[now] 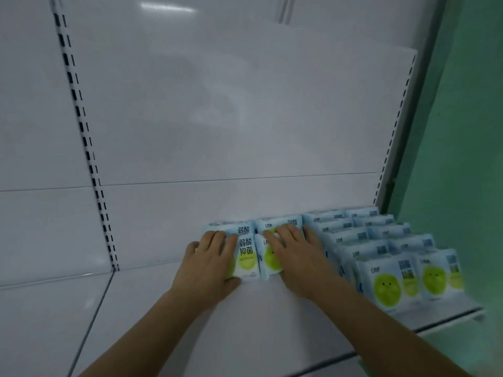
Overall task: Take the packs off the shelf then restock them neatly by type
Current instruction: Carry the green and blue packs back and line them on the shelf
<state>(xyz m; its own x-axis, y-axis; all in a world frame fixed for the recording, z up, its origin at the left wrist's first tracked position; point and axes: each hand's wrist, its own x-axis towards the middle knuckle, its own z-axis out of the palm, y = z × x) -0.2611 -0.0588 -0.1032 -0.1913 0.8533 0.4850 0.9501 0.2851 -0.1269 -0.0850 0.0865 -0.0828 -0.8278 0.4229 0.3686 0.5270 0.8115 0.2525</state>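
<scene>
Light blue packs with a green circle stand on the white shelf [168, 330]. Two rows of several packs [392, 270] fill the shelf's right end, leaning back one behind another. Left of them stand two shorter stacks side by side. My left hand [211, 263] lies with straight fingers over the front pack of the left stack [247, 258]. My right hand [295, 257] lies flat on the front pack of the right stack [268, 259], covering most of it. Both thumbs sit near the packs' lower edges.
The shelf's white back panel [217, 118] rises behind, with slotted uprights at left [89, 159] and right [392, 137]. A neighbouring shelf bay [49, 308] lies to the left. A green wall [462, 131] borders the right side. The shelf's front edge [449, 321] runs along the lower right.
</scene>
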